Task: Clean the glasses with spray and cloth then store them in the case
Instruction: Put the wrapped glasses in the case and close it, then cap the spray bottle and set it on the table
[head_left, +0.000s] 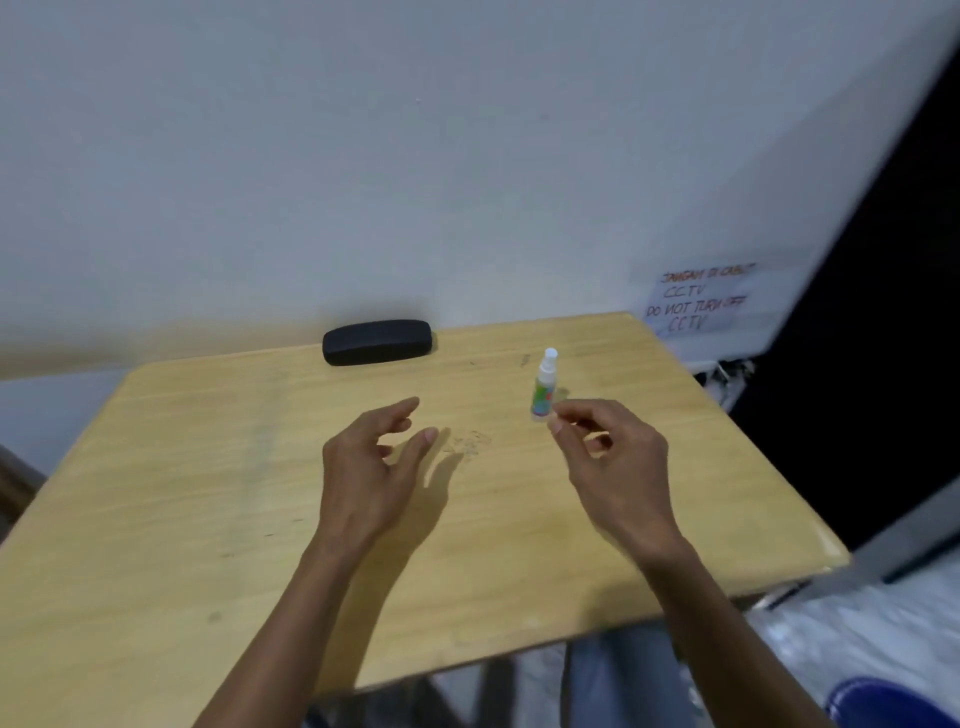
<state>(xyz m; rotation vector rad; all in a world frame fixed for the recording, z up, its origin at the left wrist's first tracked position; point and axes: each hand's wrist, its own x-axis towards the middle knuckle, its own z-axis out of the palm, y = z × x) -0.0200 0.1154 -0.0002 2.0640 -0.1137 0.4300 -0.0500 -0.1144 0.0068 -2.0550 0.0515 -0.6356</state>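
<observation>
Hovering both hands over the wooden table (218, 467), I hold nothing yet. My left hand (371, 467) is spread wide, fingers loose, above the bare middle of the top. My right hand (613, 457) is narrowed to a pinch, thumb and forefinger almost meeting just beside the spray bottle (544, 387), which stands upright to the right of centre — whether the fingertips touch it I cannot tell.

The black case (377, 341) lies closed at the far edge against the wall, well apart from both hands. I see no glasses and no cloth; they may be inside it.

I judge the step in hand is taking up the spray. To do it well I should grip low round the body, not the white cap, and lift straight — a slim bottle tips easily.

Counted: one bottle, one case, two hands.
</observation>
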